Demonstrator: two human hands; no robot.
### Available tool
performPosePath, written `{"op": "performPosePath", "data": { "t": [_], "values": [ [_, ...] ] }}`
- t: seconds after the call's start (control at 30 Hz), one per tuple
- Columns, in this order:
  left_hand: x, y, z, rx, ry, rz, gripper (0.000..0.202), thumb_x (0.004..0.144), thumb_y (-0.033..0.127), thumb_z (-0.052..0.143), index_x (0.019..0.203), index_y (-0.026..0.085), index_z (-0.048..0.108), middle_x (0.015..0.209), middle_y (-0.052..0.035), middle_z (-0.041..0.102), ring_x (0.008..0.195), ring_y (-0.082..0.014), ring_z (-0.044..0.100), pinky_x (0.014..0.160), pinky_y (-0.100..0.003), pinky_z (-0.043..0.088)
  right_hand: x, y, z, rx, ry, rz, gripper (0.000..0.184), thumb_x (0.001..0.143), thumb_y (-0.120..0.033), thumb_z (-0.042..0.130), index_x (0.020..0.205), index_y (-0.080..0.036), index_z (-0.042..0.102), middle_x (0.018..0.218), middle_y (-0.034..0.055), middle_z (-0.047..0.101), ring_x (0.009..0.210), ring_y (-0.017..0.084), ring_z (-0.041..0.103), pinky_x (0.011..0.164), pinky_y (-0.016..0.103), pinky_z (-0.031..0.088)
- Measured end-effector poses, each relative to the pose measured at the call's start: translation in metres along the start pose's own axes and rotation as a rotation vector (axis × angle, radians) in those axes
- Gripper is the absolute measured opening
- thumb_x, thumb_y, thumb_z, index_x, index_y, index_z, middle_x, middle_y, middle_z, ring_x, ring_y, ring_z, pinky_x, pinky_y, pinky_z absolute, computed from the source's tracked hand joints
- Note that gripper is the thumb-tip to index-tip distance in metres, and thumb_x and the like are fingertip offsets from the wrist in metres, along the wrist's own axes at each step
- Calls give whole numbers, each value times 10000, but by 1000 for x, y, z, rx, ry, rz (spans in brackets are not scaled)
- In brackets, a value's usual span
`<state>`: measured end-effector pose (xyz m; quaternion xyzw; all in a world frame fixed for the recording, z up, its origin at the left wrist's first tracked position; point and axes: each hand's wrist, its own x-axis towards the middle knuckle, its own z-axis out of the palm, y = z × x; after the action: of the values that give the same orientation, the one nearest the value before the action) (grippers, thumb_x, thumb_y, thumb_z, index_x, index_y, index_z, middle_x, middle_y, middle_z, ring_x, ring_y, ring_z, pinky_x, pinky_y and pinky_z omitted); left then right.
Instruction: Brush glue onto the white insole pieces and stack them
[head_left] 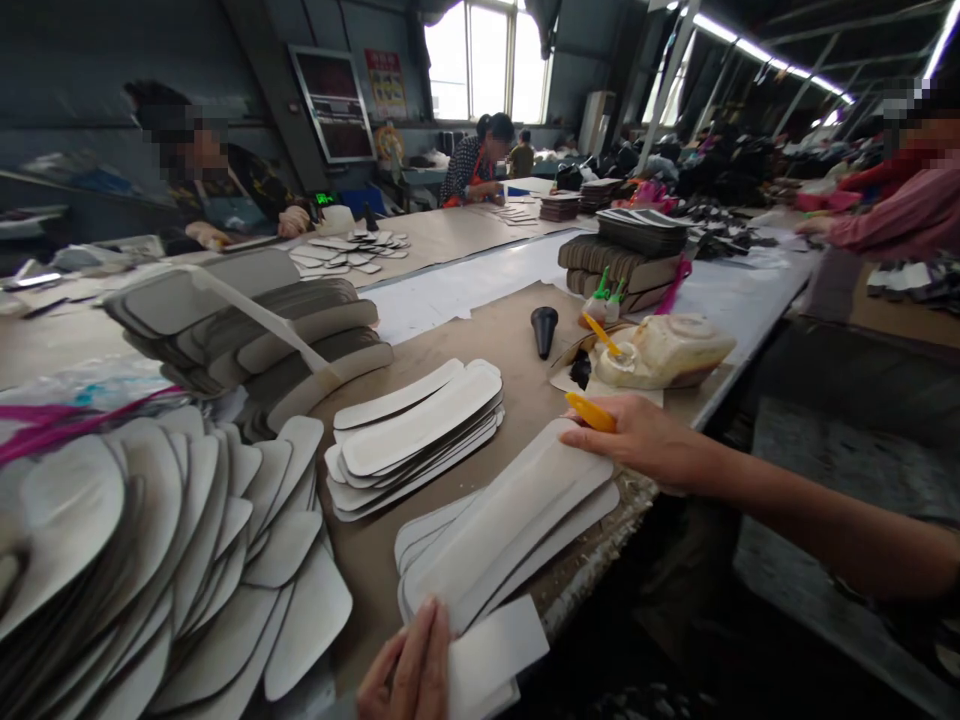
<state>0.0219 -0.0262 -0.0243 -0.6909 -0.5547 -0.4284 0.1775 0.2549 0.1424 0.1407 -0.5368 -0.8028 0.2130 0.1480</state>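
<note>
My right hand (637, 438) rests on the far end of a long white curved piece (510, 515) that tops a small stack at the table's near edge. Its fingers are closed on an orange-handled tool (590, 411). My left hand (409, 670) lies at the near end of the same stack, fingers stretched flat beside a white rectangular piece (499, 645). A second stack of the same long white pieces (416, 430) sits just beyond, on the brown table cover (517, 370).
A fan of grey rounded pieces (172, 560) fills the left. Grey padded strips (262, 320) pile up behind. A glue container with a brush (660, 352), a black cone (544, 328) and small bottles (607, 295) stand far right. Other people work along the table.
</note>
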Motion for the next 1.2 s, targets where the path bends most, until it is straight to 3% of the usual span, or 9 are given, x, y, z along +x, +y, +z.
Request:
{"op": "performPosePath", "data": {
  "t": [0.1,0.17,0.33,0.4,0.5,0.63,0.77,1.0,1.2],
  "values": [
    [11,8,-17,-169,-75,-187,392,873,343,358,1223,238,502,1107,-104,625,999,-235,539,832,-381,381,3,2,-3,62,-81,63,344,779,-452,471,579,-173,470,557,-43,424,532,104,415,516,232,318],
    [16,13,-26,-360,-19,-395,375,843,402,410,1149,253,568,1135,-86,609,1034,-246,522,871,-388,376,2,3,-4,169,-82,89,341,774,-465,469,600,-172,473,570,-43,409,531,98,391,517,232,315],
    [38,24,-40,-610,359,-1406,242,700,376,641,866,203,670,825,-25,678,801,-166,602,778,-287,456,-2,4,-6,305,-6,170,349,687,-514,561,690,-166,582,609,-6,497,559,127,439,511,253,331],
    [47,24,-44,-798,464,-1570,276,664,364,684,864,176,653,607,29,600,592,-81,537,611,-191,447,-3,1,-6,337,19,189,364,662,-528,582,689,-165,604,600,8,510,557,139,447,492,260,331],
    [55,21,-50,-1027,490,-1616,367,573,360,755,831,131,632,498,62,497,445,-31,408,427,-141,345,-6,-7,-5,426,-6,193,395,633,-561,596,681,-170,617,580,11,509,512,127,428,447,258,314],
    [57,24,-60,-993,387,-1691,389,515,392,777,723,107,614,483,37,538,405,-46,423,372,-157,321,-12,-16,-3,416,1,178,418,597,-599,602,689,-192,627,594,21,547,525,143,468,466,271,346],
    [58,32,-68,-956,313,-1643,342,614,357,728,844,127,623,670,-11,665,552,-103,565,472,-184,423,-15,-20,2,333,-14,117,435,612,-626,564,740,-217,641,644,31,595,585,182,523,530,306,387],
    [55,41,-70,-945,435,-1590,321,674,352,683,891,137,586,757,-25,677,719,-168,625,584,-234,478,-13,-30,11,288,22,44,446,629,-659,525,709,-233,633,614,31,592,589,191,523,540,316,378],
    [52,47,-68,-833,447,-1609,335,683,412,654,767,103,555,500,28,545,415,-75,473,391,-190,363,-17,-41,22,223,86,-43,498,667,-699,444,659,-219,577,630,25,564,600,183,511,563,302,372]
  ]
}}
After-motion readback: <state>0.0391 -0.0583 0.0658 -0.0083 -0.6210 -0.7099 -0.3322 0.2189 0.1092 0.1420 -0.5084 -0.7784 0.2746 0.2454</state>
